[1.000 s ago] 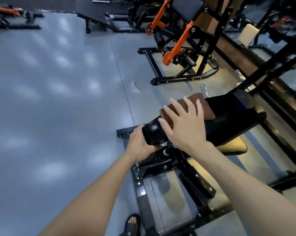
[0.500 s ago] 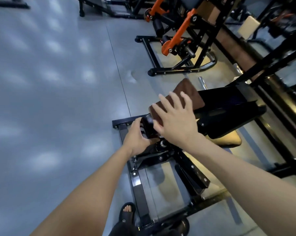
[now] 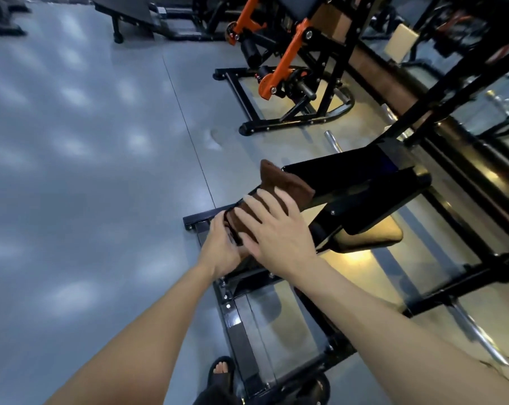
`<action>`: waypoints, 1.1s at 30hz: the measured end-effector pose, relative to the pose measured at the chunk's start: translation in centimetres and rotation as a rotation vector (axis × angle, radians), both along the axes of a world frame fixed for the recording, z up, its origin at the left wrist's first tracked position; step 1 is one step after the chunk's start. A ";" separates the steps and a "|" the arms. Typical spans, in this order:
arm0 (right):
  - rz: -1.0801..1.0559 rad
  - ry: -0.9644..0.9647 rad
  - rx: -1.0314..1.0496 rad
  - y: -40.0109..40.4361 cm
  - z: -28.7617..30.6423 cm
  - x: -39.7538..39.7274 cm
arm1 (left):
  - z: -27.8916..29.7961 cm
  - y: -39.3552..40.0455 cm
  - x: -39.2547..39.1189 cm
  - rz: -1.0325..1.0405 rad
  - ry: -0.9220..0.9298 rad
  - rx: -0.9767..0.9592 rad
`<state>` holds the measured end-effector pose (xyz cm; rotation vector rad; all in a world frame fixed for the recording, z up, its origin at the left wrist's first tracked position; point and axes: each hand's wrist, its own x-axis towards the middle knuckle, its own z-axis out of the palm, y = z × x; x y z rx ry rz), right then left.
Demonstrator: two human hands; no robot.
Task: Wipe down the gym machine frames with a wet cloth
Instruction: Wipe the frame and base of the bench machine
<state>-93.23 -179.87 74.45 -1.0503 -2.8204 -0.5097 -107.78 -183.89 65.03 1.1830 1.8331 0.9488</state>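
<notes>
The largest thing is the black gym machine [image 3: 361, 182] in the centre and right of the frame. Its padded upper part slopes from the centre right down toward the middle, and its steel base frame [image 3: 241, 340] goes to the lower centre, on the grey floor [image 3: 72, 171]. This machine looks heavy and stiff, so it probably does not move under wiping pressure. Its painted tubes and its pad look smooth and shiny, and they may become slippery when they are wet.

A second machine with orange arms [image 3: 285, 59] stands in the upper centre, well apart from the first one.

The brown cloth [image 3: 282, 182] lies on the near, lower end of the padded part, in the middle of the frame. It looks soft, light and thick, like a folded towel. It can bunch or slide, so it is better to press it flat with the whole palm than to pinch one corner.

The right hand [image 3: 276, 232] lies on top of the cloth with straight, spread fingers; it presses and does not grip. The left hand [image 3: 224, 247] is just beside it, at the left of the pad's near end. Its fingers curl around this end, it seems to steady it, but the right hand hides a part of this grip.

In the bottom centre one foot in a dark sandal [image 3: 221, 372] is visible.
</notes>
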 end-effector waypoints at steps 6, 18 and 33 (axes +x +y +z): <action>-0.228 0.471 -0.152 5.3 4.1 5.8 | 5.6 1.2 1.4 -0.059 0.294 0.058; -0.341 0.579 -0.216 7.0 4.0 8.2 | 10.8 6.4 8.7 0.036 0.435 0.175; -1.098 1.916 -1.338 0.1 -2.7 24.3 | 6.3 -5.2 22.8 0.082 0.374 0.147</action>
